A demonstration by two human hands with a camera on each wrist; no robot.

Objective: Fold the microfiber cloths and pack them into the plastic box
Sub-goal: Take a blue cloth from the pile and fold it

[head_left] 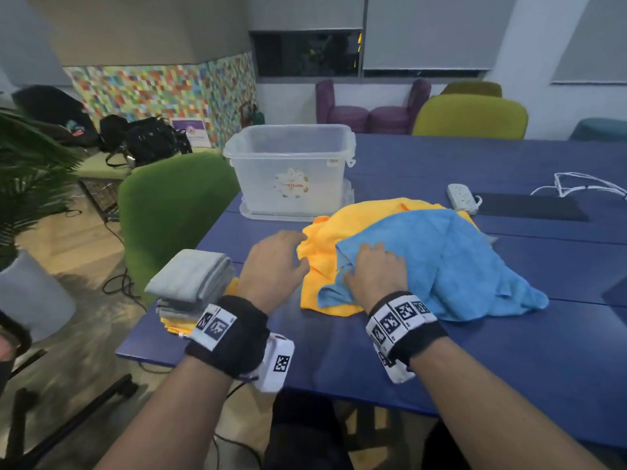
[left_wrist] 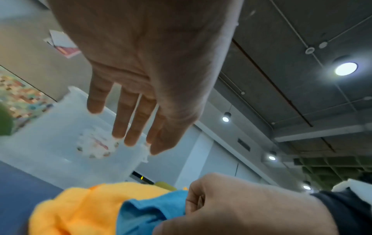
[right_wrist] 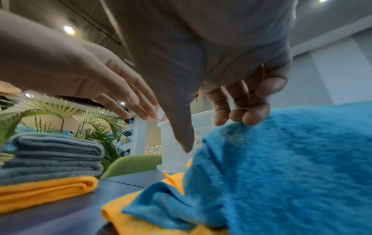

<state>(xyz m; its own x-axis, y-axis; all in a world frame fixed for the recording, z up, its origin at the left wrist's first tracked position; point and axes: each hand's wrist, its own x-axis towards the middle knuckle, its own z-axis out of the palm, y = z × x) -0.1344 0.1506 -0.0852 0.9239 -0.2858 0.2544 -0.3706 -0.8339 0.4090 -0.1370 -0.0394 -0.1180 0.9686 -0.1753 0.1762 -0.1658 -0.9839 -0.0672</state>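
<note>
Blue cloth (head_left: pixel 441 262) rumpled, unfolded, draped over crumpled yellow cloth (head_left: pixel 325 239).

Blue table top (head_left: pixel 509 351), seams running across it. White power strip (head_left: pixel 462 197) lies on the far side beside a flat black mat (head_left: pixel 529 206); loose white cable (head_left: pixel 576 184) beyond. Green upholstered chair (head_left: pixel 169 205) at the left edge. Black bags (head_left: pixel 149 139) behind it. Purple armchairs (head_left: pixel 369 108) along the far wall. Palm-like plant (head_left: pixel 27 171) far left.

Office lounge, blue meeting table (head_left: pixel 424 351), colourful armchairs (head_left: pixel 470 117), roller blinds (head_left: pixel 427 32)
</note>
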